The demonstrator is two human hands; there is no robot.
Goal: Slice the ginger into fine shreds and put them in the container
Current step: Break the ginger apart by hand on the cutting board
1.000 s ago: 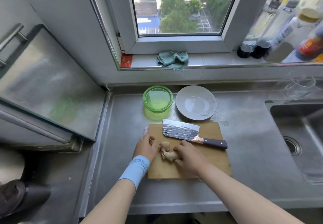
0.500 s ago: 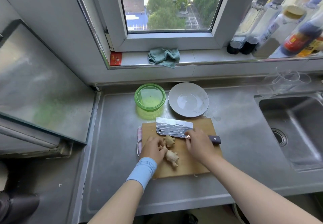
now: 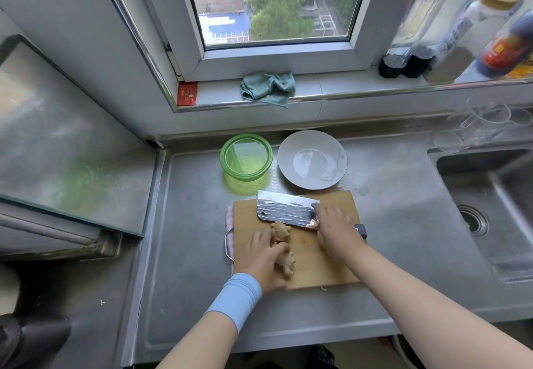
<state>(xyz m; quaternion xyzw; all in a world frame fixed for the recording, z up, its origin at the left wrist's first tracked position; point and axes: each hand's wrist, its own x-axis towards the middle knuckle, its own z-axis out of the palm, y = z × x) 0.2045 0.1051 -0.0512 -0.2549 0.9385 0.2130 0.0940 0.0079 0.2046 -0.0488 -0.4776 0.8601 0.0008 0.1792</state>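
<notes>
A knobbly piece of ginger (image 3: 281, 234) lies on the wooden cutting board (image 3: 317, 265). My left hand (image 3: 264, 259) holds the ginger, fingers curled over its middle. My right hand (image 3: 336, 231) grips the handle of a cleaver (image 3: 285, 210) whose broad blade lies flat on the board's far side, just beyond the ginger. A green transparent container (image 3: 246, 157), with nothing in it, stands on the counter behind the board's left corner.
A grey plate (image 3: 312, 159) sits right of the container. The sink (image 3: 490, 210) is at the right, with clear glassware (image 3: 484, 126) behind it. On the windowsill are a teal cloth (image 3: 268, 87) and several bottles (image 3: 450, 37). A steel appliance lid (image 3: 57, 138) rises at the left.
My right hand left the ginger, went to the cleaver handle and closed round it. My left hand shifted over the ginger and now holds it alone.
</notes>
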